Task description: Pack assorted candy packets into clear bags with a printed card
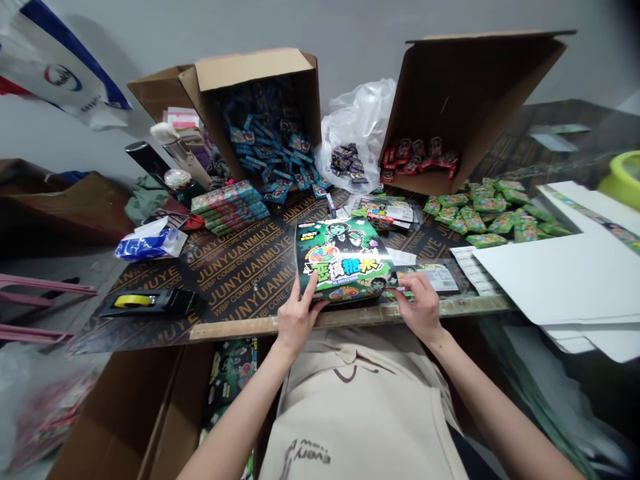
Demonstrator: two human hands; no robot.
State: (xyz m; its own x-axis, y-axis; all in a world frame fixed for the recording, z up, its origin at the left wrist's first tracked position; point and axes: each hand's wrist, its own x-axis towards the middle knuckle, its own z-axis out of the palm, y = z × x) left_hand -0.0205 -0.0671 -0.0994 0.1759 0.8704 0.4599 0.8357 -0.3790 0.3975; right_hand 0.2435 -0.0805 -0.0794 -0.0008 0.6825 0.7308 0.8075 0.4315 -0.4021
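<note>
A green and black printed candy box (345,257) with a closed lid lies at the front edge of the table, between my two hands. Fingers of my left hand (297,313) press on its near left corner, with the thumb along the lower edge. At the near right corner, my right hand (419,305) pinches the box's side edge or flap between thumb and fingers. Beneath and beside that hand lies a flat printed sheet (440,277). Behind the box are a stack of printed packets (395,210) and a small red packet.
Cartons hold blue packets (277,157) and red packets (417,157), with a plastic bag (357,133) of purple packets between them. Green packets (493,210) lie right, near white cardboard sheets (550,267). A tape dispenser (147,303) and stacked boxes (230,208) stand left.
</note>
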